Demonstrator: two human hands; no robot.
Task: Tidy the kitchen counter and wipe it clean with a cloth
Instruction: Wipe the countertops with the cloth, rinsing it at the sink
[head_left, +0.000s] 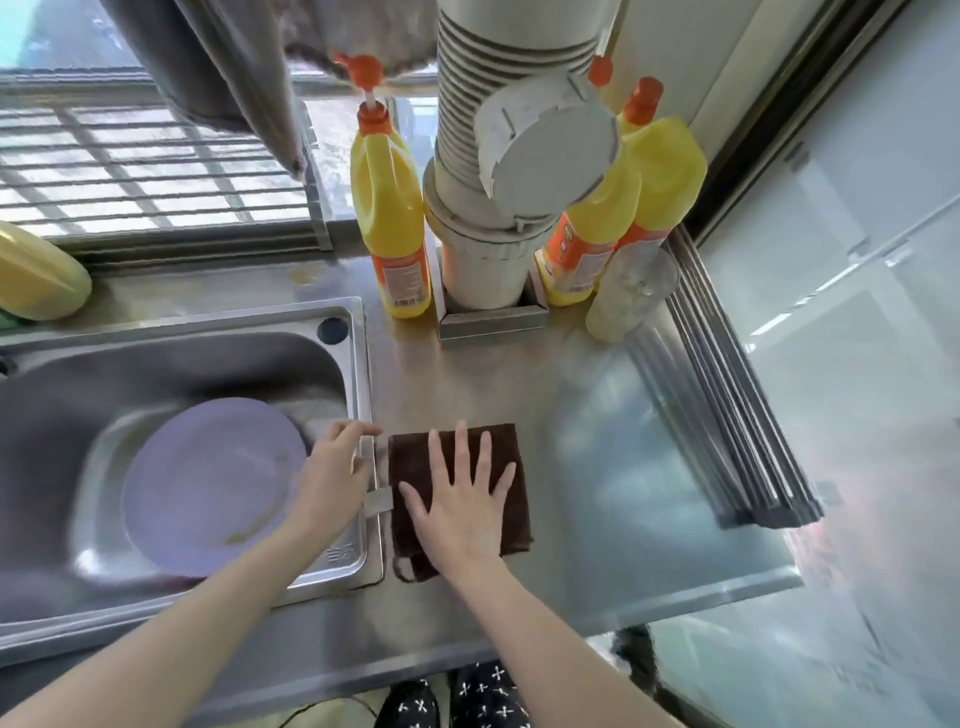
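Right hand (462, 499) flat, fingers spread on brown cloth (415, 467) at lower centre; left hand (335, 467) loosely curled on sink rim (358, 364); risks bunching cloth, streaking counter (597, 457).

Right hand (462, 499) flat, fingers spread, palm down on folded brown cloth (506, 457) lying on steel counter (597, 457). Left hand (335, 475) at 9 o'clock of cloth, fingers curled over sink (358, 364) rim. Purple plate (208, 483) in basin. Yellow bottles (389, 208) at 12 o'clock, flanking ribbed white pipe (467, 156).
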